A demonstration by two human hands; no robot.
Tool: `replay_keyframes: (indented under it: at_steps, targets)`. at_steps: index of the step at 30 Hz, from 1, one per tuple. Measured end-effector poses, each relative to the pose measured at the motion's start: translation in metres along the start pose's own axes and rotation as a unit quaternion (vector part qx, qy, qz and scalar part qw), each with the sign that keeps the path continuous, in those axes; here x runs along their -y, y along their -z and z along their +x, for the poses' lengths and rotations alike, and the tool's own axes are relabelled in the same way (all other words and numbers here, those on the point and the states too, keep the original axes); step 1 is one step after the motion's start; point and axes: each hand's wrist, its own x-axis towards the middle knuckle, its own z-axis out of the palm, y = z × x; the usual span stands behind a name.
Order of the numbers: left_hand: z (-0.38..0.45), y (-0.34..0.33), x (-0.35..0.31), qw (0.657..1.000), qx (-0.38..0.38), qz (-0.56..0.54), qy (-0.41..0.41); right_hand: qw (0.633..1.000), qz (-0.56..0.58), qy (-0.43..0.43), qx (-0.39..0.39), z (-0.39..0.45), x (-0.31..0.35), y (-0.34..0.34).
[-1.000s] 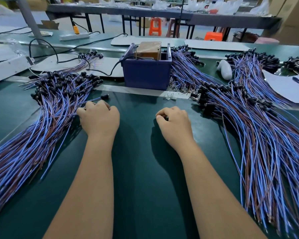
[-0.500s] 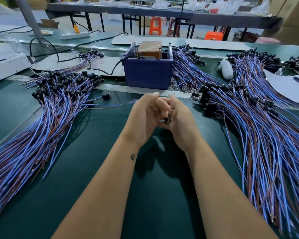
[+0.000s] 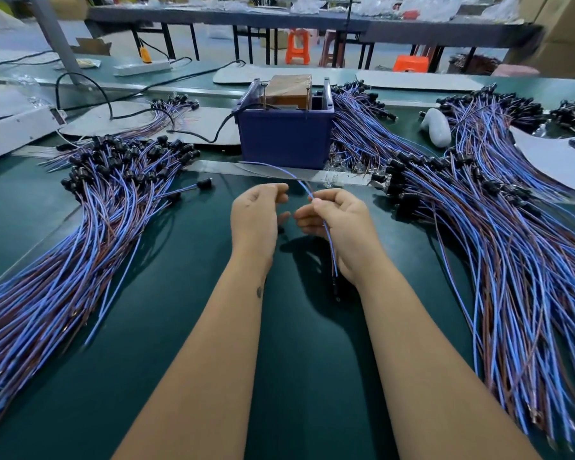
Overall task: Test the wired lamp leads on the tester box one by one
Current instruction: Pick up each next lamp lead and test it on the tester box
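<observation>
Step in hand, likely: readying one lead for test. Your right hand (image 3: 337, 227) pinches lamp lead (image 3: 327, 240) just before tester box (image 3: 284, 134); left hand (image 3: 256, 215) curled, grip unclear. Next: bring bare ends to box contacts.

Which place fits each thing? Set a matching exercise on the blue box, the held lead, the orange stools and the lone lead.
Things:
1. blue box
2. held lead
3. orange stools
4. lone lead

Places:
A. far behind the benches
B. lying on the mat, left of the hands
C. pinched in the right hand
D. mid-bench, between the lead piles

Pairs: 1-D, 2-C, 3-A, 4-B
</observation>
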Motion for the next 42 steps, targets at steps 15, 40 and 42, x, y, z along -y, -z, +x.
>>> replay_keyframes:
  at_steps: [15,40,42]
  targets:
    - [-0.006,-0.003,-0.004,1.0,0.024,0.004,-0.017,0.993,-0.12,-0.001,0.023,-0.001,-0.001,-0.009]
    - [-0.004,-0.005,-0.003,0.991,0.073,0.11,-0.021,0.996,-0.055,-0.044,-0.059,0.007,0.005,-0.005]
    - [0.0,-0.003,-0.004,0.997,0.035,0.067,0.007,0.996,-0.045,-0.042,-0.062,0.007,0.005,-0.005]
